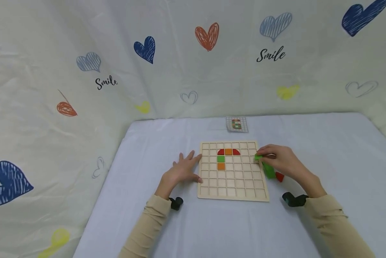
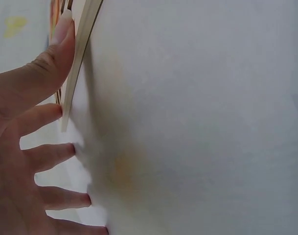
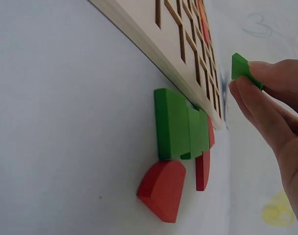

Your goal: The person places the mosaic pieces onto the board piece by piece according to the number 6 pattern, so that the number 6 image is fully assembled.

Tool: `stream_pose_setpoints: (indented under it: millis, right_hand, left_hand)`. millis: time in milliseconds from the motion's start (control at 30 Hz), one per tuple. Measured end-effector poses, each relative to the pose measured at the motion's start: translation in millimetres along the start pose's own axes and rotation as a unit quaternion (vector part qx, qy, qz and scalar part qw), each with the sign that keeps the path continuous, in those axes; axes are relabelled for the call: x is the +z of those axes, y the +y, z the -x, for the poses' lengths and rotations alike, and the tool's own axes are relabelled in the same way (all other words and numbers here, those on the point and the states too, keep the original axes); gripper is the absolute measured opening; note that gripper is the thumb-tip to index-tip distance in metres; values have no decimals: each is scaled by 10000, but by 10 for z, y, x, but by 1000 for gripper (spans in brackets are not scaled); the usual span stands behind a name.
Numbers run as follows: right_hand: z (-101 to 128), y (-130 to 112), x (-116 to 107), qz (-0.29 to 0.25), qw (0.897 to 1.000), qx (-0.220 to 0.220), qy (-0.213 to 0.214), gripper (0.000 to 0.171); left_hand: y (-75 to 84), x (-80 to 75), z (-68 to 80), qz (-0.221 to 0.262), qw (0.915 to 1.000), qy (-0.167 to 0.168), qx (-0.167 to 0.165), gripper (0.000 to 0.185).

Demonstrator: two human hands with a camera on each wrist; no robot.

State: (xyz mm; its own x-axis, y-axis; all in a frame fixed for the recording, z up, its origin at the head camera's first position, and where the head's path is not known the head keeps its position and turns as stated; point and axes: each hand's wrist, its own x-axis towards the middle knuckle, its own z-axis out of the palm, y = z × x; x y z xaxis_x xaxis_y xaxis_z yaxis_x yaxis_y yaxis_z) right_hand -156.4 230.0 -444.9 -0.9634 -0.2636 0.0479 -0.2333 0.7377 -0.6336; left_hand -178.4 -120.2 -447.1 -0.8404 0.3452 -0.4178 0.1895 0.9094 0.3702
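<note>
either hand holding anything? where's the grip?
The right hand pinches a small green block by one end between thumb and fingers. The left hand holds nothing, lying flat against the wooden grid board.

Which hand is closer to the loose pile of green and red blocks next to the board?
Right. The right hand hovers just above the pile at the board's right edge, pinching a green block. The left hand rests flat against the board's opposite edge.

Both arms in long beige sleeves, cuffs bunched. Black strap w/ small cam unit on left wrist (image 1: 176,202) & right wrist (image 1: 294,199). Hands bare.
</note>
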Motion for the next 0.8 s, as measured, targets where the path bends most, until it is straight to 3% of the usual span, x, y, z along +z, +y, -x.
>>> stream_pose_setpoints:
  millis: [400, 800]
  right_hand:
    - [-125, -117, 96, -364, 9985, 90, -393, 29]
    - [-255, -263, 230, -608, 9955, 37, -729, 25]
  left_hand:
    - [-9, -15, 12, 241, 9997, 27, 36, 99]
    - [-42, -11, 1, 190, 9998, -30, 75, 100]
